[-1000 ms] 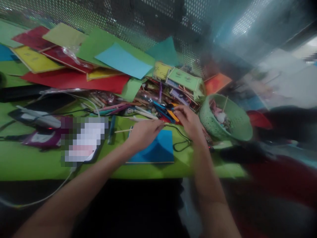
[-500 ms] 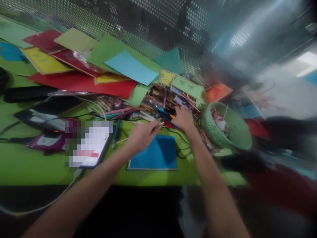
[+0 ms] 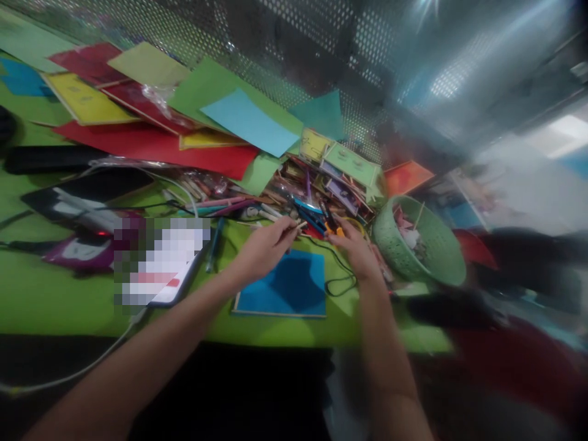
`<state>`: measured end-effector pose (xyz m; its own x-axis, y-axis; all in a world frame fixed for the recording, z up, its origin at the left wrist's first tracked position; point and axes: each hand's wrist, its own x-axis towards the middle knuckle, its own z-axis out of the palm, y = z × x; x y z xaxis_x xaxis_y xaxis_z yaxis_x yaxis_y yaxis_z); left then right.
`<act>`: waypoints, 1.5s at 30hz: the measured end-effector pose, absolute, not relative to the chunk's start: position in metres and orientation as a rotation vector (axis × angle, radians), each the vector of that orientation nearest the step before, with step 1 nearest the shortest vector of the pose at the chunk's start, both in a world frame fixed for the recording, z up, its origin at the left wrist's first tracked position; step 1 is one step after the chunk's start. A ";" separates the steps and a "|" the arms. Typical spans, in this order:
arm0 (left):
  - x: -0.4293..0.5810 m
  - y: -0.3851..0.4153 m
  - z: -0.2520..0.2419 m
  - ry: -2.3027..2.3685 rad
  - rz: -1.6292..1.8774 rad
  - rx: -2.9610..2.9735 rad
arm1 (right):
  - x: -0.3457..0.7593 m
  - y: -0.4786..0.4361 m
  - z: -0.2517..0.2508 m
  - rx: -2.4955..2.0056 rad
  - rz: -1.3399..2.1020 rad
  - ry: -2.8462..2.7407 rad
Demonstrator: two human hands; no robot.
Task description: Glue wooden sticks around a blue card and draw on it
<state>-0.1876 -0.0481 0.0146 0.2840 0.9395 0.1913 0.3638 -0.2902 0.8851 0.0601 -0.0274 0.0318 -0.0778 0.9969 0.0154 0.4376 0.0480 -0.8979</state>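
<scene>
A thin pale wooden stick (image 3: 302,225) is pinched between the fingertips of my left hand (image 3: 271,240), above the far edge of a blue card (image 3: 280,288). That card lies flat and has a pale strip along its near edge. My right hand (image 3: 354,246) is closed around the orange handles of dark-headed pliers (image 3: 328,215), whose head points up and away. The pliers are just right of the stick's tip and apart from it. Blue-handled tools (image 3: 311,211) lie in the pile behind both hands.
Left of my arm lies a phone (image 3: 165,263) on a white cable, with a blue pen (image 3: 215,245) beside it. Coloured paper sheets (image 3: 250,122) are stacked behind. A green basket (image 3: 420,242) with scraps stands right. A black cord (image 3: 337,257) loops near my right hand.
My right hand has drawn back out of the tool pile towards me, bringing the orange-handled pliers with it. My left hand keeps the stick in nearly the same place.
</scene>
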 end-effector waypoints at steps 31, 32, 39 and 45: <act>-0.196 -0.033 0.010 0.792 1.744 0.658 | 0.039 -0.062 0.027 -1.016 1.156 -1.075; -0.195 -0.033 0.008 0.802 1.724 0.664 | 0.039 -0.062 0.026 -1.024 1.129 -1.080; -0.191 -0.035 0.003 0.910 1.648 0.756 | 0.047 -0.057 0.027 -1.125 1.098 -1.158; -0.191 -0.042 0.002 1.032 1.554 0.907 | 0.059 -0.053 0.017 -1.191 0.810 -1.492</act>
